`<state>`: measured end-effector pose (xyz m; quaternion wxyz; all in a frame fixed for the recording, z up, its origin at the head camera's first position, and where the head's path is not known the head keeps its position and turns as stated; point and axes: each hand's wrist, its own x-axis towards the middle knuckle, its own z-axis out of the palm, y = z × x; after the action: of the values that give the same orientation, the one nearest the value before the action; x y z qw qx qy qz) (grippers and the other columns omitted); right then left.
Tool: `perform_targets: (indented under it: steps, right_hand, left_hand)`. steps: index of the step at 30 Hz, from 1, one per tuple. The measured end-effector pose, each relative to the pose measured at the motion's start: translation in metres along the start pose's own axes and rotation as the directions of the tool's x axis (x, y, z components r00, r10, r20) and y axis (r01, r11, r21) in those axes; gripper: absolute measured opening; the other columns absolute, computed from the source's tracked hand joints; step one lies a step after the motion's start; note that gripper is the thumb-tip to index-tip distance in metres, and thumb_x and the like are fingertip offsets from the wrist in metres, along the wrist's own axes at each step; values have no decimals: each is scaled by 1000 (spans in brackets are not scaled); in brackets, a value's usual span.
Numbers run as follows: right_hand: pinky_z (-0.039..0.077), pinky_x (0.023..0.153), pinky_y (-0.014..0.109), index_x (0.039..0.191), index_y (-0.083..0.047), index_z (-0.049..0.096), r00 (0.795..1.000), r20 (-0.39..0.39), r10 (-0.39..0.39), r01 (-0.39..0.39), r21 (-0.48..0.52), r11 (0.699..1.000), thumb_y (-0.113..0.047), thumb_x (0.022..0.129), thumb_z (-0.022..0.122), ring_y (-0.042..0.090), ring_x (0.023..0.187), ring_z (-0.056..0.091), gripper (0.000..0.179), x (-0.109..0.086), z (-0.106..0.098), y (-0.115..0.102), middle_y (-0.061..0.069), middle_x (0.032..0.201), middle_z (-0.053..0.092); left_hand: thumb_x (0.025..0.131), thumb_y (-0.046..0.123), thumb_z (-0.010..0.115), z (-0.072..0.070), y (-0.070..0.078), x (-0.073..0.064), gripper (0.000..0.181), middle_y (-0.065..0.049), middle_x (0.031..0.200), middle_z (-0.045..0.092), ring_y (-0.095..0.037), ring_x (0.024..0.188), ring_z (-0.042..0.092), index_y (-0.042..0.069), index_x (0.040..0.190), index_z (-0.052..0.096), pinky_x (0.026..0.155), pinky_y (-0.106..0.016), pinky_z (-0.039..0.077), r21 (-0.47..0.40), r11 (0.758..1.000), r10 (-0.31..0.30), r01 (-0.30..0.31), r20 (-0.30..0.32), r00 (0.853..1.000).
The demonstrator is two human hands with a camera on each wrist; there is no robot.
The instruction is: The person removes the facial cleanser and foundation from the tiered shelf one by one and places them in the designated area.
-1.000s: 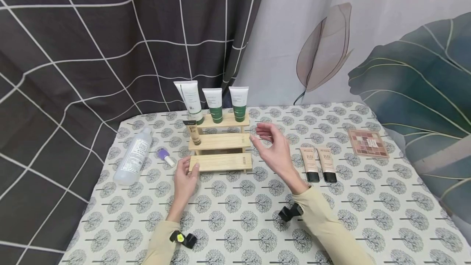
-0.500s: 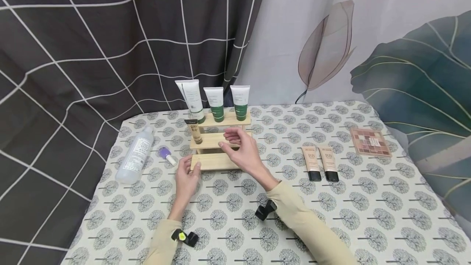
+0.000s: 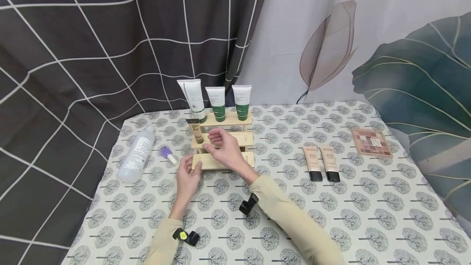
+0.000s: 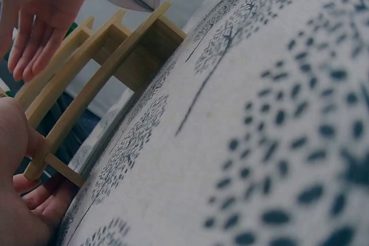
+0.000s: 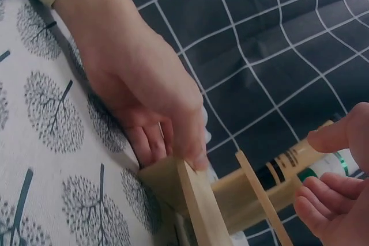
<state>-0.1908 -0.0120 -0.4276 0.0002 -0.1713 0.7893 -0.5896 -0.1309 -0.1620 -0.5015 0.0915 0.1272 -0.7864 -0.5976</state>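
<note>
A three-tier wooden display rack (image 3: 241, 160) stands on the cloth. My left hand (image 3: 187, 180) grips the left end of its lowest board; in the left wrist view the thumb lies on top and the fingers (image 4: 46, 203) reach below. My right hand (image 3: 227, 149) is over the lower and middle boards with loosely bent fingers, holding nothing. Its fingertips are just right of a small beige tube with a black end (image 3: 195, 130), upright at the left of the middle board. In the right wrist view this tube (image 5: 283, 162) shows between thumb and fingers, apart from them.
On the top board stand a large white tube (image 3: 193, 98) and two white-and-green tubes (image 3: 218, 103). To the left lie a clear bottle (image 3: 137, 154) and a purple-and-white small bottle (image 3: 167, 154). Rightward lie two BB cream tubes (image 3: 312, 162) and a makeup palette (image 3: 372, 142).
My right hand has moved left from beside the rack's right end to near the small beige tube. The left hand keeps its grip on the lowest board.
</note>
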Motion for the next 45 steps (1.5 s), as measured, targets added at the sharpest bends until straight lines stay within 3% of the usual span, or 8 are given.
perform_targets:
  steps: [11,18,23,33,40,45]
  right_hand:
    - [56,102,32,127,2,57,999,-38,21,-24,-75,997,-8,85,79,29,113,64,49,12,26,2,17,123,64]
    - [56,97,31,127,1,56,998,-67,-20,9,-154,988,-12,85,80,26,109,64,50,17,38,4,15,120,63]
    - [54,93,29,127,1,57,996,-82,-30,13,-205,979,-12,86,79,22,104,62,48,21,43,4,13,116,61]
    - [56,92,27,122,0,58,996,-78,-50,30,-242,970,-6,91,69,22,102,63,33,20,39,7,12,114,61]
    - [58,93,32,121,0,59,995,-63,-81,66,-210,976,-4,93,66,25,101,65,29,14,31,8,14,112,63]
    - [59,95,30,126,1,58,994,-11,-108,105,-165,981,-2,95,64,27,104,67,32,8,25,9,15,114,62]
  left_hand:
    - [99,7,62,2,-3,-2,43,-26,126,63,-36,112,64,-1,139,49,95,-36,59,9,999,33,-33,-31,999]
    - [98,7,62,4,-5,0,44,-25,125,64,-34,110,64,-1,140,48,85,-16,56,-7,1000,30,-30,-22,999]
    - [98,8,62,3,-4,0,45,-25,127,63,-34,111,63,0,140,48,86,-15,54,-14,1000,26,-26,-13,1000]
    - [98,7,62,7,-4,0,43,-27,126,63,-36,111,64,-2,138,49,93,-34,60,2,999,50,-50,-24,998]
    - [99,7,61,5,-5,0,43,-27,127,63,-37,110,64,-2,139,48,88,-21,58,-2,999,49,-49,-22,999]
    - [99,7,61,2,-4,1,44,-26,128,62,-36,112,64,-1,140,48,86,-17,57,8,999,32,-32,-22,999]
